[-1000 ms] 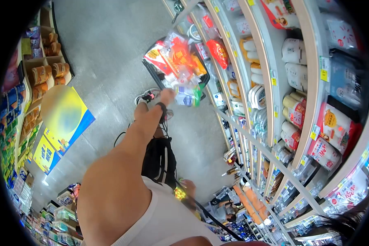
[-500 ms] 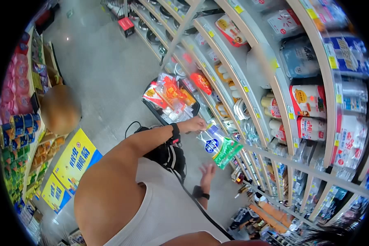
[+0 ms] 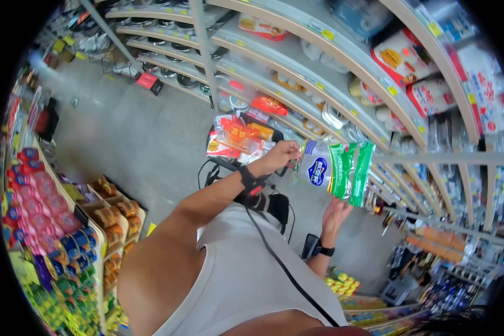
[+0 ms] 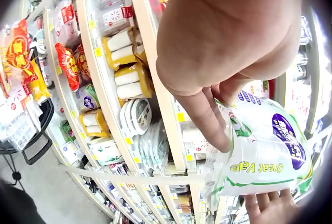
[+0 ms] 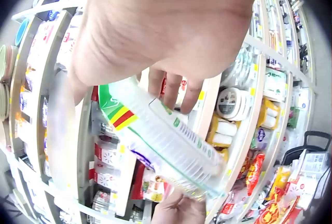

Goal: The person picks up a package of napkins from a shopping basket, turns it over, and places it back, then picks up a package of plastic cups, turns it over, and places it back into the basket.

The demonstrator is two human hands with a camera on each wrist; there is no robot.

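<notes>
A clear plastic pack (image 3: pixel 319 167) with a purple-blue label and a green end lies across the front of the body. My left hand (image 3: pixel 282 157) pinches its clear end; in the left wrist view the fingers of this left hand (image 4: pixel 223 42) press into the crinkled film. At the green end is my right hand (image 3: pixel 335 215), its fingers extended. The right wrist view has the right hand (image 5: pixel 166 32) over the pack (image 5: pixel 171 136), thumb and fingers spread. Fingertips of the right hand (image 4: pixel 270 207) touch the pack's lower side in the left wrist view.
A dark basket (image 4: pixel 46 123) with red, orange and white packets stands beside the shelves. Shelves (image 3: pixel 297 84) of packaged goods run along the front and right. Pink bottles (image 3: pixel 45 201) and tins are stacked at the left. Grey floor (image 3: pixel 117 123) lies between them.
The left hand has carried the pack from the basket up and to the right. My right hand has come up to its green end. The view has turned toward the shelves.
</notes>
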